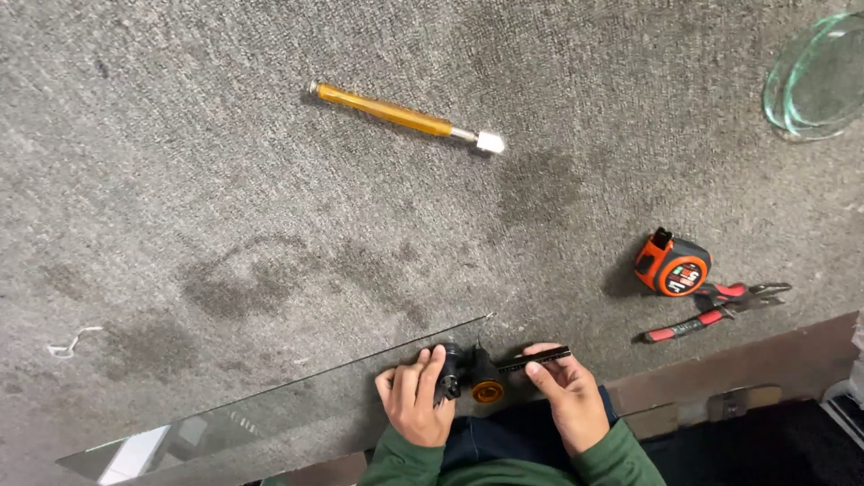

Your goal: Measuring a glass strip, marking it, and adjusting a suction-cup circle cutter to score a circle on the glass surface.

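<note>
Grey, stained carpet covers the table [225, 180]; glass sheet [270, 418] lies at the near edge. Left hand [416, 396] fingers curl around a black circle cutter [477, 371] on the glass, right hand [562, 387] pinches its bar. Far: amber-handled glass cutter [396, 115]; right: orange tape measure [673, 265], red pliers [720, 310].

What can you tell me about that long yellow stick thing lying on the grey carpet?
The yellow stick tool lies flat and slanted on the grey carpet, far above both hands, touching nothing else. It has a long see-through amber handle that looks like plastic, a small brass-coloured cap at its upper left end, a thin silver neck, and a pale blocky head at its lower right end.
</note>
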